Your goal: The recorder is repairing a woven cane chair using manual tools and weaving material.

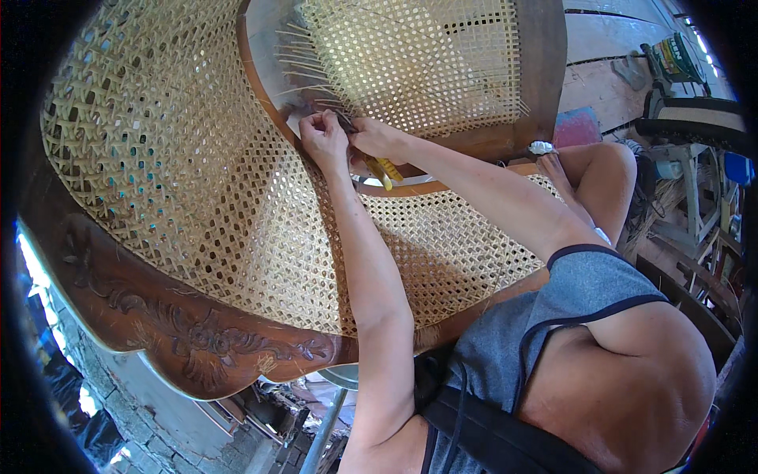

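Both my hands work at the left edge of a woven cane panel [410,63] set in a dark wooden frame [545,63]. Fingers pinched together, my left hand [322,144] is closed by the loose cane ends [304,63] that stick out along that edge. What it pinches is too small to make out. Close beside it, my right hand [379,142] is closed around yellow-handled pliers [384,171], whose dark jaws point toward the left fingertips. Below my forearms spreads a larger cane-woven surface [237,213] within a carved brown wooden rim [205,336].
A person's bent bare leg [608,178] is at the right, next to a red-blue block [576,126]. Farther right stand a black-edged chair [695,118], a grey wooden stool [691,193] and a dark green container [677,59]. Paving [166,426] shows at lower left.
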`<state>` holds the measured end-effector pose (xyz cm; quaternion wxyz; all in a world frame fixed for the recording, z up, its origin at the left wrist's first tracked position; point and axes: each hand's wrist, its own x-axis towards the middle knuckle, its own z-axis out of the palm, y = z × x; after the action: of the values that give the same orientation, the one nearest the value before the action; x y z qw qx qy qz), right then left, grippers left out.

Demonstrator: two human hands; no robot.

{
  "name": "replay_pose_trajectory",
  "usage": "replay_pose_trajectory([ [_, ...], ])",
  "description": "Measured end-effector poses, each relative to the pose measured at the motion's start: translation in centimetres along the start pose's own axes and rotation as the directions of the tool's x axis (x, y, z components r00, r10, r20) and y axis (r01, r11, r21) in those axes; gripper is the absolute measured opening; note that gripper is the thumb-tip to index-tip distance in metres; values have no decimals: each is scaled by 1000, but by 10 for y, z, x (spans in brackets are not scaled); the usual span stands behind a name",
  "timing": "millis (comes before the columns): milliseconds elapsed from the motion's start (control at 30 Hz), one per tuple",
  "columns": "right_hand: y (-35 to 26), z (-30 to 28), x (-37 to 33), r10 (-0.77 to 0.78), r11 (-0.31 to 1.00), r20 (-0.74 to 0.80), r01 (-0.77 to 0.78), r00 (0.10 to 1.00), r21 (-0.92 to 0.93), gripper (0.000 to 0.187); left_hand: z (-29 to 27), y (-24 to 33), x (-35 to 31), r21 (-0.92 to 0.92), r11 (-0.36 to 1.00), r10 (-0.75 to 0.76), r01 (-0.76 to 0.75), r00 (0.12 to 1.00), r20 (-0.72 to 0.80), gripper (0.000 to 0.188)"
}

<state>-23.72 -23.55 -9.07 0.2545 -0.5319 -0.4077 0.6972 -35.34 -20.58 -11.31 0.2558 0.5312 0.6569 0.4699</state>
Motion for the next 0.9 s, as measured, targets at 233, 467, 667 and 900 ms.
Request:
replay_pose_trajectory([
  [233, -1, 0, -13, -29, 1000, 16, 29, 999, -2, 17, -9, 2, 6, -166, 986, -4, -4, 999, -47, 20],
  [467, 25, 23, -42, -129, 992, 292, 122, 948, 45, 18, 33, 212, -77, -627, 778, 374, 50, 764, 526, 36],
  [667, 17, -19, -42, -42, 998, 112, 48, 993, -50, 10, -10, 98, -9, -417, 865, -173, 278, 947, 271, 16],
  [900, 3, -12, -11, -104, 993, 38, 101, 994, 55, 17, 0, 17, 12, -170, 977, -141, 129, 988, -64, 31],
])
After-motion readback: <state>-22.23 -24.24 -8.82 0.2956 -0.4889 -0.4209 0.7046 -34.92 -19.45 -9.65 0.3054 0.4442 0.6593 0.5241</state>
